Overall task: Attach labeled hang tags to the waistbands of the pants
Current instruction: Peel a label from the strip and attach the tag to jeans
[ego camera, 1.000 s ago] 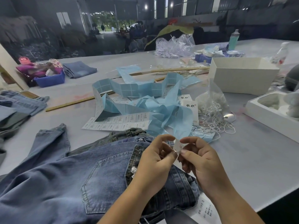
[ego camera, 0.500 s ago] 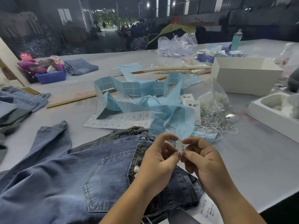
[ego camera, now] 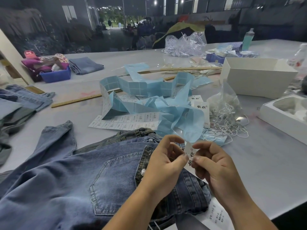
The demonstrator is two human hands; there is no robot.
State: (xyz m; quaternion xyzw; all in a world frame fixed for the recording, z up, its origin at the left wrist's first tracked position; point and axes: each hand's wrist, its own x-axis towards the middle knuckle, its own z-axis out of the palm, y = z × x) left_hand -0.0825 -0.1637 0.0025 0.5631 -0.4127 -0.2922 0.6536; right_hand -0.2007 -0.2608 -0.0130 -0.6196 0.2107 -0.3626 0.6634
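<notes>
Both hands are up close together over the jeans (ego camera: 69,185), the left hand (ego camera: 163,161) and the right hand (ego camera: 214,165) each pinching the small white hang tag (ego camera: 190,156) with curled fingers, probably to get it ready to tie near the waistband (ego camera: 187,195).

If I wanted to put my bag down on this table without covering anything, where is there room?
Bare table shows right of the hands, between the string pile and the near edge. Another patch lies between the wooden ruler and the jeans. The middle is crowded with blue backing paper and label sheets.
</notes>
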